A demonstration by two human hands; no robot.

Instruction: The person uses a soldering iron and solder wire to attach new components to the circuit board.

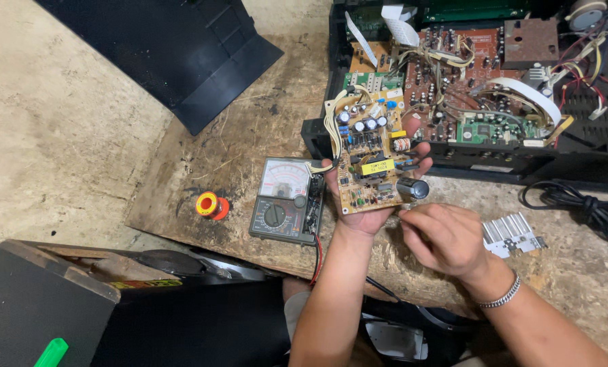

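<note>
Left hand: your left hand (368, 211) cradles the tan circuit board (372, 153) from beneath, fingers wrapped around its edges.
Right hand: your right hand (443, 238) hangs just below the board's black capacitor (412, 188), fingers curled and pinched together; whether they grip anything, you cannot tell.
Board: held above the wooden bench (249, 129), beside the analogue multimeter (287, 200).
Nearby: solder spool (211, 204), finned heatsink (511, 234), opened amplifier chassis (494, 81).

Tan matt circuit board (370, 160) with glossy metal capacitor tops; rough, worn wooden board (249, 129); ribbed shiny metal heatsink (511, 234) near its right edge; matt black plastic panel (188, 54); metal bracelet (501, 295).
</note>
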